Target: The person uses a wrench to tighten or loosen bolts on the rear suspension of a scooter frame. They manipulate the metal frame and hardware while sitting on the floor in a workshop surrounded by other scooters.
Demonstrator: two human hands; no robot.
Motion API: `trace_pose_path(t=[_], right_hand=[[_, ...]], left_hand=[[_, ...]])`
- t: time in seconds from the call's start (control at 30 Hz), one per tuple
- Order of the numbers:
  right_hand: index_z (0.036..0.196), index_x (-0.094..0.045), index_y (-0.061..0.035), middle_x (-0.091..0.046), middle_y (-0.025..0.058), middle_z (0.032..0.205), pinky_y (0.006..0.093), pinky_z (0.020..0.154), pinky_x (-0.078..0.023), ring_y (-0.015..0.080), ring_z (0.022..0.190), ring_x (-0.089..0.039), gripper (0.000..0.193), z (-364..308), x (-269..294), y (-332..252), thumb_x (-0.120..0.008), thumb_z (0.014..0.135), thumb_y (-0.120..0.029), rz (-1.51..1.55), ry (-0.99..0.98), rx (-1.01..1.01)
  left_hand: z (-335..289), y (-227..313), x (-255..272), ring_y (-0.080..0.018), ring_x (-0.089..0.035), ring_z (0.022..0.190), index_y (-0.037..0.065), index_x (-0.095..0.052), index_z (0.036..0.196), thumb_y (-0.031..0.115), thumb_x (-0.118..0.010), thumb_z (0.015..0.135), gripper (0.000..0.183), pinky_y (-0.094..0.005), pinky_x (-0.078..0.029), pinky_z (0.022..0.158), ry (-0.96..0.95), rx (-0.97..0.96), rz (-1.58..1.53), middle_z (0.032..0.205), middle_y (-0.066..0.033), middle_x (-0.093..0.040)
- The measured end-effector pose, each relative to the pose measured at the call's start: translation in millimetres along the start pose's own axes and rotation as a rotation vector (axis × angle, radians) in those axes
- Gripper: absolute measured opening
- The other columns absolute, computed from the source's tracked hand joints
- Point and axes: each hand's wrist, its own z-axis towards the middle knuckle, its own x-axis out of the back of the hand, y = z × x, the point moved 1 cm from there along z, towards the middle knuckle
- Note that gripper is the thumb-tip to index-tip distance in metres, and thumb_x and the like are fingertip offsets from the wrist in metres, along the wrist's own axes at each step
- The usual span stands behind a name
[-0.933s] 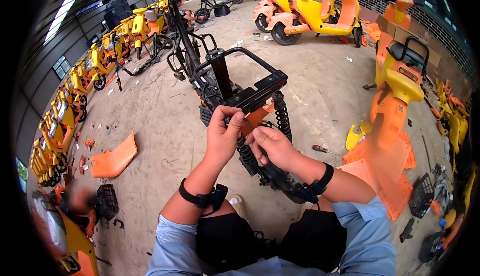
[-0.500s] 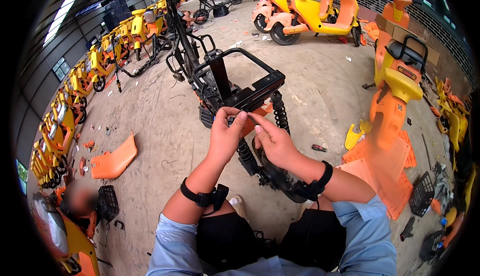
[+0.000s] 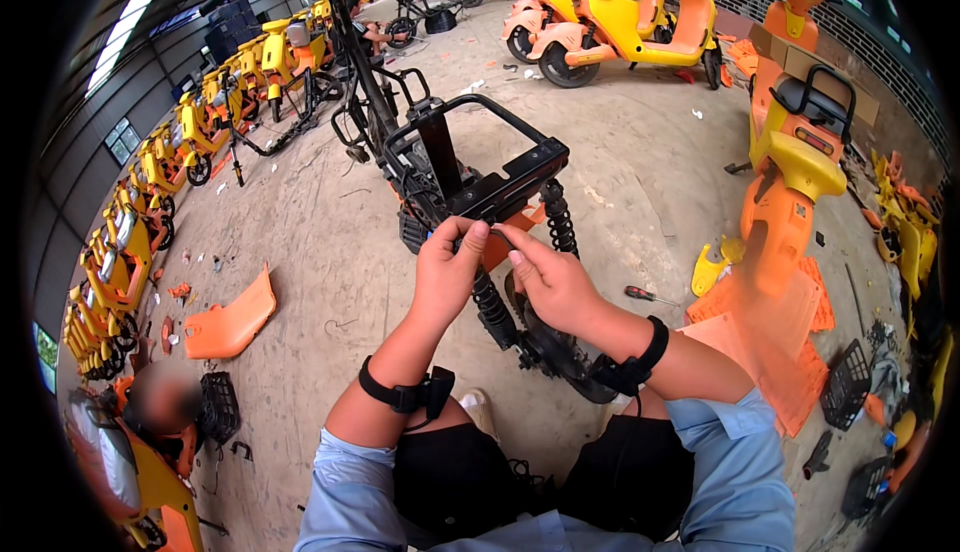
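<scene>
Black steel rear rack [image 3: 470,167] of the stripped scooter frame stands on the concrete floor [image 3: 330,242], heavy and rigid, while the left hand [image 3: 447,270] and right hand [image 3: 550,282] pinch, grip clenched, something small and fiddly at its rear edge.

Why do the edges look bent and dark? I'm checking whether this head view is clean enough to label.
Head view: fisheye lens, so the wall and rows of yellow scooters curve toward a black rim. Daylight is soft, shadows faint. Both hands, left hand and right hand, and the black scooter frame are sharp. An orange panel at right looks smeared, and the person at lower left is blurred.
</scene>
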Motion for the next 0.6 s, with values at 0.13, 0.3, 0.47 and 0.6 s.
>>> trace_pose_path(t=[0.13, 0.3, 0.47, 0.6], right_hand=[[0.146, -0.053, -0.0155, -0.067, 0.0125, 0.083, 0.0346, 0.071, -0.054, 0.0232, 0.073, -0.068, 0.040, 3, 2, 8, -0.049, 0.106, -0.019, -0.158, 0.053, 0.147], [0.139, -0.058, -0.0109, -0.069, 0.0135, 0.093, 0.0357, 0.072, -0.054, 0.0281, 0.080, -0.068, 0.036, 4, 7, 19, -0.053, 0.104, -0.016, -0.182, 0.115, 0.355], [0.132, -0.060, -0.0071, -0.068, 0.0122, 0.102, 0.0395, 0.072, -0.054, 0.0328, 0.084, -0.067, 0.032, 1, 6, 15, -0.055, 0.101, -0.015, -0.165, 0.161, 0.408], [0.131, -0.060, -0.0070, -0.069, 0.0123, 0.101, 0.0407, 0.070, -0.055, 0.0332, 0.084, -0.069, 0.033, 2, 5, 12, -0.057, 0.100, -0.019, -0.206, 0.152, 0.393]], left_hand=[[0, 2, 2, -0.0045, -0.045, 0.056, 0.005, -0.064, 0.091, 0.041, -0.056, 0.105, 0.040, -0.0219, -0.037, 0.050, -0.091, 0.041, -0.089, 0.066, 0.0032, -0.054], [-6, 17, -1, -0.0054, -0.044, 0.052, 0.006, -0.062, 0.084, 0.053, -0.047, 0.106, 0.054, -0.0212, -0.034, 0.047, -0.187, 0.143, -0.116, 0.063, 0.0016, -0.053], [-8, 17, 3, -0.0057, -0.043, 0.051, 0.007, -0.061, 0.079, 0.055, -0.046, 0.106, 0.057, -0.0212, -0.033, 0.047, -0.277, 0.200, -0.115, 0.061, 0.0001, -0.053], [-6, 12, -2, -0.0038, -0.043, 0.056, 0.006, -0.062, 0.084, 0.049, -0.051, 0.106, 0.049, -0.0207, -0.032, 0.049, -0.366, 0.209, -0.139, 0.066, 0.0040, -0.051]])
